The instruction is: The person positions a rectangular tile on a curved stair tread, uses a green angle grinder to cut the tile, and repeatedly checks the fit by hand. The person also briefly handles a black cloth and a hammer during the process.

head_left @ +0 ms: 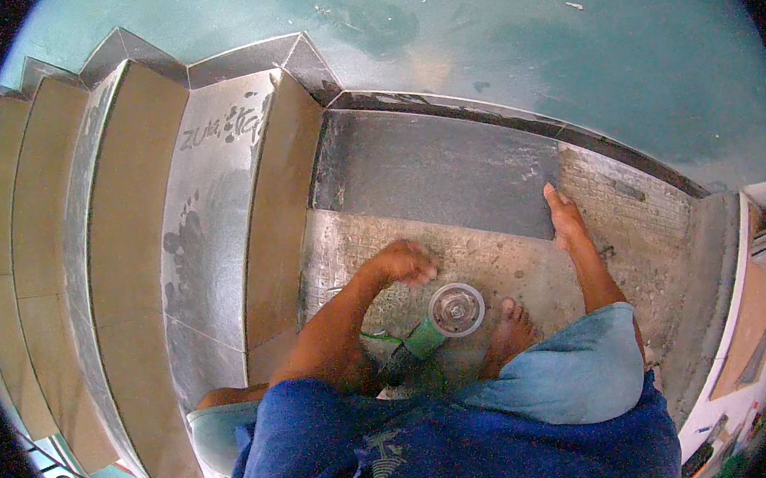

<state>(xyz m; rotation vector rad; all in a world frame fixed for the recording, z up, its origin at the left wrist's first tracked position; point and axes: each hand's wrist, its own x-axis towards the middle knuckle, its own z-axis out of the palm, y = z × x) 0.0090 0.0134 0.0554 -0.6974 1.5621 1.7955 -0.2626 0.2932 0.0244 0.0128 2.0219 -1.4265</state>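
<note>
A large dark grey floor tile [446,174] lies on the rough landing against the wall's dark skirting. My right hand [565,216] grips the tile's right edge near its front corner. Over the bare floor in front of the tile, my left hand [405,262] has bent fingers; they are blurred, so I cannot tell whether it holds anything. Just below that hand, between my legs, is a green power tool with a round disc, apparently an angle grinder [426,337]. Its disc [457,310] faces up, and its rear end is partly hidden by my body.
Tiled stairs [202,200] climb to the left, with wet marks on one step. A green-painted wall [511,37] runs along the far side. Rough bare concrete [635,208] shows right of the tile. My bare foot [511,332] stands beside the disc. Boards [755,325] stand at the far right.
</note>
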